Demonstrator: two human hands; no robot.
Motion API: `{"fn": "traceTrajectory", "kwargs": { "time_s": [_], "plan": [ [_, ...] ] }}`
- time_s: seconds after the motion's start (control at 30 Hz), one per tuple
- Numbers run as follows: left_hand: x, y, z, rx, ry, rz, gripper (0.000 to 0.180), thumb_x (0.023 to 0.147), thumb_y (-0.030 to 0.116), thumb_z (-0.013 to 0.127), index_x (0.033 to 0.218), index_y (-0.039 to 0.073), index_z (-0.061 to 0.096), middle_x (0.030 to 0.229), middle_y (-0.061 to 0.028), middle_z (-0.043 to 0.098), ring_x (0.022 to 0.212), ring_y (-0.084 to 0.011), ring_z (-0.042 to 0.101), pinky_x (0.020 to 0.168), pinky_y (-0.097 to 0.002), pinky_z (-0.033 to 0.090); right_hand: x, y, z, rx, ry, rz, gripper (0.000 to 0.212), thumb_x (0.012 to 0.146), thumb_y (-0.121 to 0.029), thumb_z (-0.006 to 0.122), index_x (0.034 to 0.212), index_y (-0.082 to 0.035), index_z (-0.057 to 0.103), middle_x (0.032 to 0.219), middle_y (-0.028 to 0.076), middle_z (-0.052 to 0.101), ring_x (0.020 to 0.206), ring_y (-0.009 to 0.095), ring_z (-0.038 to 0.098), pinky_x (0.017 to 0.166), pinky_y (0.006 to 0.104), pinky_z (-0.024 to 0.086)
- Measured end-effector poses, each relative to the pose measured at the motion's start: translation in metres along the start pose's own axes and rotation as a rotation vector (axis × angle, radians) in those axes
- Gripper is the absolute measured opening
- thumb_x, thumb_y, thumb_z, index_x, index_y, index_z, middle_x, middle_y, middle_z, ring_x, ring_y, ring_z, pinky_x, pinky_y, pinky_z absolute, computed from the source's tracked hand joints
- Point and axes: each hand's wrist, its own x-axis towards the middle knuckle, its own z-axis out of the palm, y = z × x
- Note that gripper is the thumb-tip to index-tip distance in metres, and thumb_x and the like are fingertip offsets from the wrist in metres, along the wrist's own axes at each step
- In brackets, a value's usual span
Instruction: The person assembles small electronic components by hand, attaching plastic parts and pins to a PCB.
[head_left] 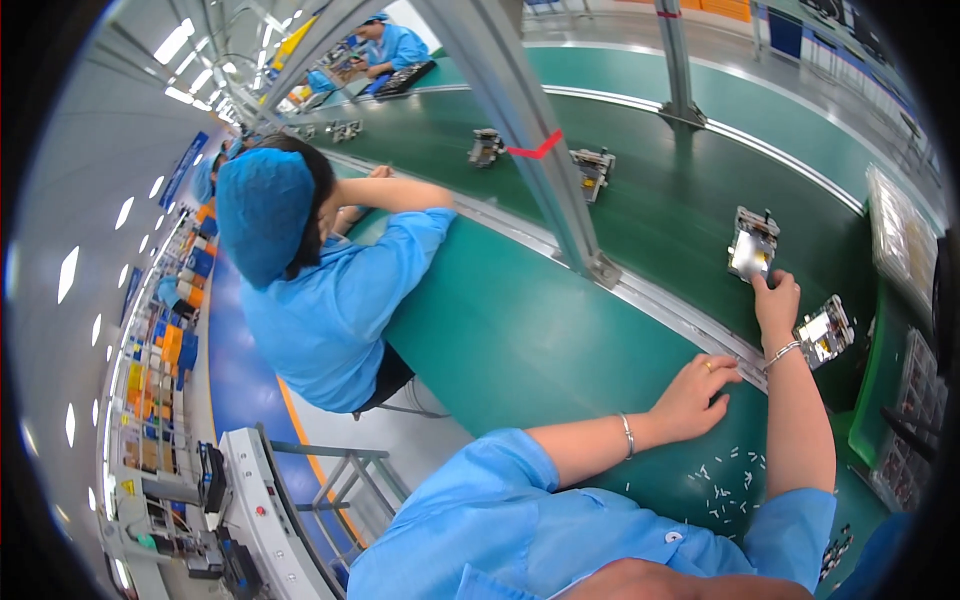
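My right hand (778, 300) reaches over the dark green belt with thumb and fingers closed on the near edge of a small device with a shiny metal plate (752, 240). A similar metal-framed device (825, 333) lies on the belt beside my right wrist. My left hand (697, 395) rests on the green worktop (560, 350) by the metal rail, fingers apart and holding nothing. Small white slivers (725, 490) are scattered on the worktop between my forearms.
An upright metal post (530, 140) with red tape stands at the rail. More devices (592, 175) lie farther along the belt (660, 210). A co-worker in a blue cap (265, 210) sits at my left. A green bin (868, 390) and clear plastic trays (905, 240) stand at the right.
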Motion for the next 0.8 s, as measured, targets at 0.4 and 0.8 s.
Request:
{"fn": "traceTrajectory", "kwargs": {
  "time_s": [0.4, 0.8],
  "plan": [
    [-0.002, -0.025, 0.011, -0.042, 0.410, -0.042, 0.055, 0.091, 0.011, 0.057, 0.140, 0.000, 0.032, 0.130, -0.0176, 0.043, 0.113, -0.0283, 0.047, 0.098, -0.0377, 0.041, -0.067, -0.019, -0.075, 0.758, -0.515, 0.421, 0.017, 0.091, -0.019, 0.063, 0.077, -0.014, 0.054, 0.066, -0.005, 0.045, 0.060, 0.008, 0.042, 0.051, 0.0247, 0.035],
    [0.000, -0.037, -0.001, -0.201, 0.552, -0.173, 0.040, 0.100, 0.024, 0.048, 0.130, -0.001, 0.045, 0.129, -0.0202, 0.049, 0.117, -0.0309, 0.048, 0.101, -0.0369, 0.038, -0.206, 0.005, -0.133, 0.566, -0.732, 0.291, 0.014, 0.087, -0.012, 0.066, 0.079, -0.002, 0.060, 0.064, 0.002, 0.056, 0.057, 0.009, 0.055, 0.044, 0.0260, 0.044]
  ]
}}
